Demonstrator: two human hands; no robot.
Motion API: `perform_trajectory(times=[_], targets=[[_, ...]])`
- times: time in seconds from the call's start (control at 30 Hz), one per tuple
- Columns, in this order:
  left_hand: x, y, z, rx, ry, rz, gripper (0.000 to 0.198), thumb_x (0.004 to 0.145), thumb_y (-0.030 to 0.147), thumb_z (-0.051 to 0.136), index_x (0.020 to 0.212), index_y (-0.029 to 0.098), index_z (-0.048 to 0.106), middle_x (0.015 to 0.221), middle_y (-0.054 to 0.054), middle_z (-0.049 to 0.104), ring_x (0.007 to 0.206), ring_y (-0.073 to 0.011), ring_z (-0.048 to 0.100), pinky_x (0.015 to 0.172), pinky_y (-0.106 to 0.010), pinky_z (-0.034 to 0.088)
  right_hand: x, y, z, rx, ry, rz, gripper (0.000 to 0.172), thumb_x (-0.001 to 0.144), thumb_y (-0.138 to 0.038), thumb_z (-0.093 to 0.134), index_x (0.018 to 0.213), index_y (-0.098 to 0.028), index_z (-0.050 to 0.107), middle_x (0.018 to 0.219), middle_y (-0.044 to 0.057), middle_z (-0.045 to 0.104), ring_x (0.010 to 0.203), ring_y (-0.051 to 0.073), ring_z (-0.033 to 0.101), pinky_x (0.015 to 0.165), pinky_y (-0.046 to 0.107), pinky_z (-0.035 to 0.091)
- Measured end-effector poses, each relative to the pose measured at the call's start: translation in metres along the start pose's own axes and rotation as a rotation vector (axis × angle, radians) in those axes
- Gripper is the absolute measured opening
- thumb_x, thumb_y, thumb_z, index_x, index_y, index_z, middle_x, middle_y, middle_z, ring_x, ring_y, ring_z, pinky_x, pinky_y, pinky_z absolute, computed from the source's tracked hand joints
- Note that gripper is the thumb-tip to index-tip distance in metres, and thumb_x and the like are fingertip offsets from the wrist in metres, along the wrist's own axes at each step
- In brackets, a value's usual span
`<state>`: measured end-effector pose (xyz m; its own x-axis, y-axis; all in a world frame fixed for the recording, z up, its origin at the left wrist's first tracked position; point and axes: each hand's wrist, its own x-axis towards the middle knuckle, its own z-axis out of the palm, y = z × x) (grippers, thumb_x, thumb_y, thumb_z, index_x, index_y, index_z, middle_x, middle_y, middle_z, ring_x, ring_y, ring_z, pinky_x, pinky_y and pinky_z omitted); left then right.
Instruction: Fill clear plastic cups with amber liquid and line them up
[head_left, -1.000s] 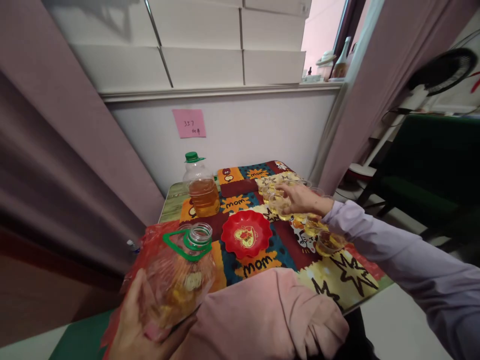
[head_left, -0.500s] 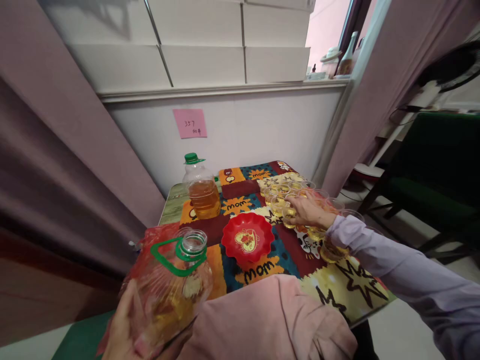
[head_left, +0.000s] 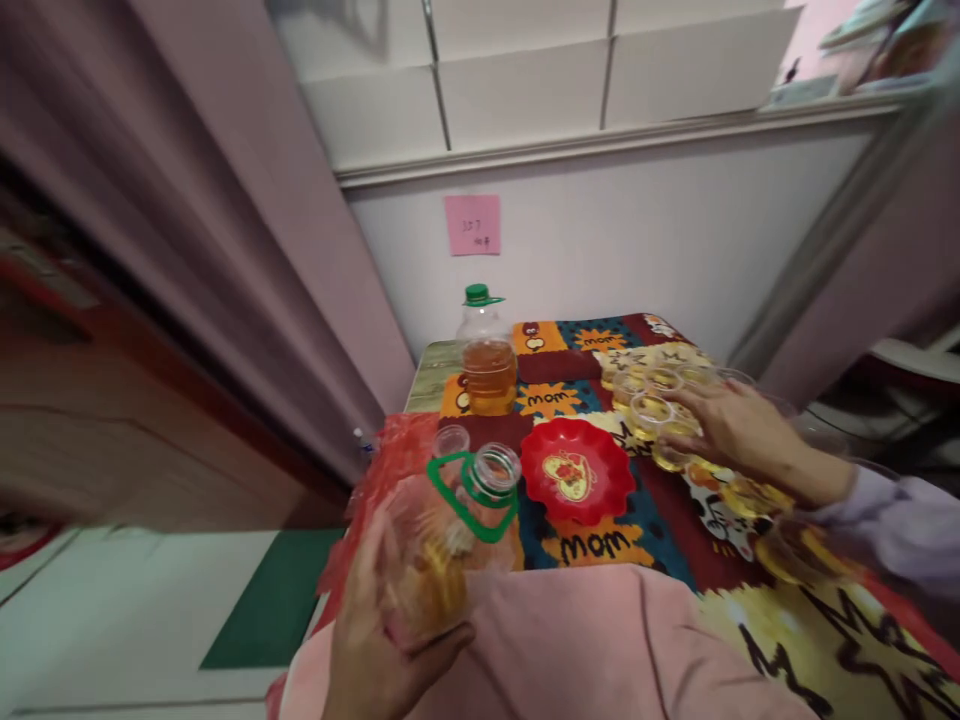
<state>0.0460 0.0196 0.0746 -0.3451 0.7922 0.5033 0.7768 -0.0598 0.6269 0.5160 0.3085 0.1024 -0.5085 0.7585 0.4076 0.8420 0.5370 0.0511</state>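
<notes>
My left hand (head_left: 382, 620) is closed round the lower body of a clear plastic jug (head_left: 435, 575), which is tilted. A green handle (head_left: 472, 505) rings its uncapped neck, and some yellow liquid lies inside. To the right, my right hand (head_left: 739, 425) reaches among clear plastic cups of yellow liquid. Its thumb and fingers are at the rim of one cup (head_left: 651, 408), seemingly gripping it; the hand hides part of the group. Between the hands sits a red scalloped bowl (head_left: 576, 470) with a printed picture inside.
A second jug (head_left: 489, 375) with a green cap stands at the back left, part full of amber liquid. Red plastic film (head_left: 409, 450) covers the table's left edge. The patterned cloth (head_left: 551, 400) reaches the wall, where a pink note (head_left: 472, 225) is stuck.
My view has swung left, so the table appears further right. The left hand's jug is tilted differently, with the hand now lower round it. My right hand stays among the cups.
</notes>
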Motion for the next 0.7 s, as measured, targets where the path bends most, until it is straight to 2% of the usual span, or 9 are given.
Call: perform_trajectory(times=[0.07, 0.13, 0.2, 0.3, 0.43, 0.53, 0.63, 0.7], targets=[[-0.004, -0.002, -0.001, 0.033, -0.026, 0.063, 0.139, 0.072, 0.075, 0.096, 0.185, 0.036, 0.024, 0.181, -0.022, 0.051, 0.156, -0.0540, 0.060, 0.120, -0.078, 0.058, 0.013, -0.022, -0.010, 0.035, 0.034, -0.043, 0.046, 0.102, -0.057, 0.072, 0.131, -0.023, 0.082, 0.109, 0.018, 0.089, 0.092, 0.037, 0.083, 0.083, 0.045, 0.058], [-0.005, -0.001, -0.001, 0.085, -0.020, 0.136, 0.139, 0.072, 0.079, 0.094, 0.184, 0.036, 0.025, 0.173, -0.023, 0.059, 0.152, -0.0540, 0.065, 0.115, -0.077, 0.062, 0.029, -0.060, -0.016, 0.168, 0.046, -0.083, 0.035, 0.108, -0.052, 0.067, 0.126, -0.027, 0.085, 0.105, 0.013, 0.089, 0.084, 0.031, 0.081, 0.074, 0.040, 0.058], [-0.005, 0.005, 0.000, 0.124, -0.016, 0.185, 0.134, 0.075, 0.084, 0.088, 0.184, 0.038, 0.025, 0.166, -0.021, 0.067, 0.145, -0.0535, 0.070, 0.109, -0.076, 0.067, 0.045, -0.107, -0.013, 0.355, 0.033, -0.169, 0.028, 0.112, -0.043, 0.063, 0.115, -0.028, 0.086, 0.103, 0.010, 0.088, 0.083, 0.026, 0.080, 0.076, 0.037, 0.060], [-0.002, 0.015, -0.002, 0.154, 0.007, 0.223, 0.133, 0.076, 0.093, 0.079, 0.184, 0.042, 0.022, 0.162, -0.019, 0.071, 0.139, -0.0532, 0.074, 0.104, -0.074, 0.070, 0.070, -0.179, 0.008, 0.546, -0.027, -0.282, 0.021, 0.113, -0.033, 0.065, 0.109, -0.028, 0.085, 0.104, 0.008, 0.085, 0.091, 0.024, 0.081, 0.081, 0.034, 0.062], [-0.005, 0.020, -0.007, 0.150, -0.037, 0.222, 0.132, 0.079, 0.087, 0.082, 0.185, 0.040, 0.017, 0.167, -0.019, 0.067, 0.145, -0.0526, 0.071, 0.107, -0.073, 0.070, 0.105, -0.250, 0.041, 0.651, -0.132, -0.365, 0.020, 0.110, -0.026, 0.069, 0.126, -0.024, 0.082, 0.125, 0.010, 0.082, 0.107, 0.023, 0.082, 0.091, 0.033, 0.065], [-0.010, 0.017, -0.009, 0.126, -0.085, 0.220, 0.139, 0.077, 0.082, 0.088, 0.186, 0.037, 0.015, 0.170, -0.022, 0.064, 0.149, -0.0533, 0.068, 0.109, -0.075, 0.069, 0.127, -0.279, 0.054, 0.547, -0.232, -0.350, 0.027, 0.106, -0.022, 0.073, 0.133, -0.024, 0.080, 0.134, 0.011, 0.078, 0.113, 0.024, 0.080, 0.090, 0.032, 0.063], [-0.016, 0.014, -0.008, 0.094, -0.125, 0.208, 0.141, 0.075, 0.074, 0.094, 0.185, 0.035, 0.016, 0.173, -0.024, 0.059, 0.153, -0.0543, 0.063, 0.114, -0.078, 0.064, 0.138, -0.292, 0.058, 0.433, -0.332, -0.385, 0.021, 0.108, -0.018, 0.066, 0.118, -0.021, 0.084, 0.123, 0.012, 0.080, 0.102, 0.023, 0.079, 0.079, 0.030, 0.058], [-0.019, 0.011, -0.008, 0.096, -0.145, 0.174, 0.144, 0.073, 0.069, 0.098, 0.186, 0.037, 0.014, 0.178, -0.024, 0.054, 0.157, -0.0552, 0.059, 0.117, -0.078, 0.063, 0.141, -0.295, 0.060, 0.411, -0.360, -0.401, 0.024, 0.110, -0.016, 0.062, 0.105, -0.019, 0.085, 0.114, 0.012, 0.082, 0.094, 0.022, 0.077, 0.074, 0.030, 0.055]])
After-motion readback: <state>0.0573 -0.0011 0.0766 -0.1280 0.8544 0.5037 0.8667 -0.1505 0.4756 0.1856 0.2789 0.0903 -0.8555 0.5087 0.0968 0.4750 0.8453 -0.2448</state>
